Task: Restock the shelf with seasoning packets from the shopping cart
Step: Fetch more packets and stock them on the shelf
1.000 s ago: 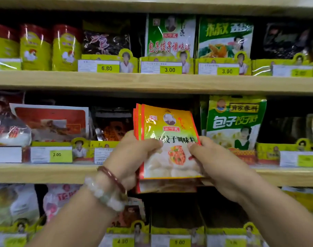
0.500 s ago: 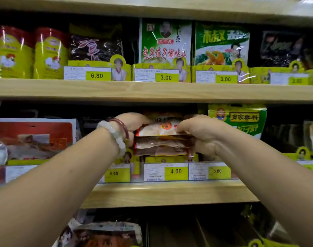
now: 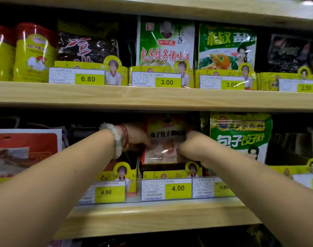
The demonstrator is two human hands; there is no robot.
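Since half a second ago, seasoning packets stand upright in the slot; left hand and right hand grip their edges. Early release risks forward toppling over the 4.00 price tag.

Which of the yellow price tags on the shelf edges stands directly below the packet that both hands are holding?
The 4.00 tag, on the lower shelf. The 4.50 tag is left of it; the rest sit right or above.

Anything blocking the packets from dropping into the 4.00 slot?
Nothing visible. Both hands, left and right, hold the packets upright right above the slot behind the 4.00 tag; its interior is hidden.
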